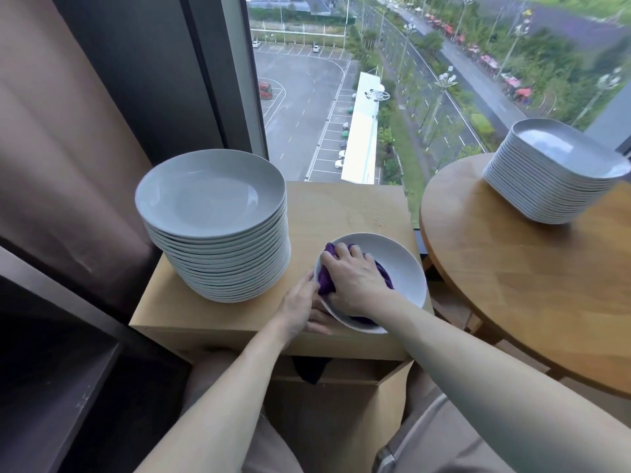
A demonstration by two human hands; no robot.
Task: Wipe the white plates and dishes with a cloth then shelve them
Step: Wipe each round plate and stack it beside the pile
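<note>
The right hand (353,278) presses a bunched purple cloth (384,273) into a white dish (403,268), its grip closed on the fabric, while the left hand (300,307) pinches the tilted dish's near rim — steadying it on the wooden surface (341,206). Best to sweep around to the rim, turning the dish. One dish in hand, two stacks waiting: round plates (211,196) beside it, squarish dishes (560,148) well apart on the round table (512,268).

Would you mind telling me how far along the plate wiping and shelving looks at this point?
Nothing visibly shelved yet. In hand: the right hand presses a purple cloth into a white dish that the left hand steadies by its rim. Left: a tall stack of round plates beside it and a stack of squarish dishes on the round table; whether those are wiped, I cannot tell.
</note>
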